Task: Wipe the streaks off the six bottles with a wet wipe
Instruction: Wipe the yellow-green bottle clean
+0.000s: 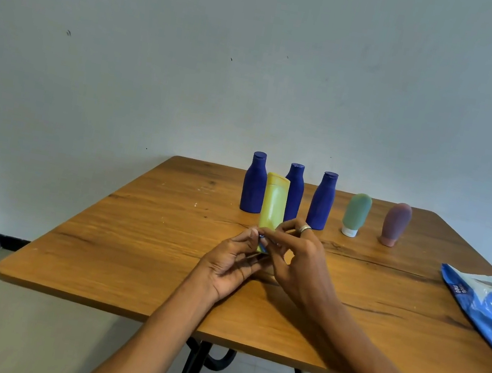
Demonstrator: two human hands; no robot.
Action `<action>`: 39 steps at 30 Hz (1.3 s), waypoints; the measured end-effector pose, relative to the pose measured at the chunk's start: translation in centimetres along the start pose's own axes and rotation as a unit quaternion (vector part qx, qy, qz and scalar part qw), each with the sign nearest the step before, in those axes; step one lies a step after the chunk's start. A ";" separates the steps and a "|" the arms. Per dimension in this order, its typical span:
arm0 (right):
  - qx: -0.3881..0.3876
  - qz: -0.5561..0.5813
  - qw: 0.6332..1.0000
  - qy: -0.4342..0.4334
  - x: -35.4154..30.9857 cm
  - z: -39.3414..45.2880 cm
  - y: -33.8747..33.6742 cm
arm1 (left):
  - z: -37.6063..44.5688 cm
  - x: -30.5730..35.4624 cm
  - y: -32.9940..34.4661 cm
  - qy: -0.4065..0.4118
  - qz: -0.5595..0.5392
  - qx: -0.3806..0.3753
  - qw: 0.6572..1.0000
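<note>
A yellow bottle [274, 202] points up and away from me above the wooden table [130, 248]. My left hand [233, 265] grips its lower end from below. My right hand [300, 260], with a ring on one finger, pinches the same end from the right, where a small blue mark shows between the fingers. No wipe is visible in either hand. Three dark blue bottles [253, 187] [295, 191] [321, 202] stand in a row behind it. A green tube bottle [356, 214] and a mauve tube bottle [396, 224] stand on their caps to the right.
A blue and white wipe pack [491, 308] lies at the table's right edge. A plain wall rises right behind the bottles. The table has black metal legs, and the floor drops away to the left.
</note>
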State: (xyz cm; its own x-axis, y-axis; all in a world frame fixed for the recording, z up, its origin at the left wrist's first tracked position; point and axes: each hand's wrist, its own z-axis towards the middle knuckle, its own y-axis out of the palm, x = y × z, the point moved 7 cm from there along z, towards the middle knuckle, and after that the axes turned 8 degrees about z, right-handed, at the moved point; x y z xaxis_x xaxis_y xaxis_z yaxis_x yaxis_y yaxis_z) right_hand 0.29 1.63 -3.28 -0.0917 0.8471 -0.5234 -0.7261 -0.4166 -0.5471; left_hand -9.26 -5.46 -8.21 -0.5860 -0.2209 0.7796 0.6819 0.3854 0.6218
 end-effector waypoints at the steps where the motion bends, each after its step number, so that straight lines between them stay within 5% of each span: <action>1: 0.003 0.012 1.000 0.004 0.1 -0.4 0.0 | 0.0 0.1 0.0 0.003 0.012 -0.002 1.000; 13: 0.083 0.127 0.988 -0.007 -0.6 -2.0 -1.3 | 0.4 0.0 -0.2 0.029 0.037 0.001 0.999; 22: 0.106 0.153 0.982 0.020 0.1 -2.6 -2.0 | 0.7 0.9 -1.9 0.099 0.142 0.124 0.977; 32: 0.094 0.105 0.989 0.037 1.1 -2.5 -1.8 | 0.8 1.3 -2.7 0.152 0.238 0.179 0.942; 39: 0.047 0.045 0.997 0.036 0.7 -2.5 -1.1 | 0.7 0.7 -1.8 0.123 0.302 0.147 0.934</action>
State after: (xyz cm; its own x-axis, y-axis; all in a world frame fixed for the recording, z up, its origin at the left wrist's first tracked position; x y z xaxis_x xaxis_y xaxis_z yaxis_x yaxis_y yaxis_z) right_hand 2.74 1.91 -4.68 -0.1125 0.7799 -0.6157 -0.7778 -0.4547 -0.4339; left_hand -11.21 -5.66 -8.80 0.0103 -0.0687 0.9976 0.6844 0.7278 0.0430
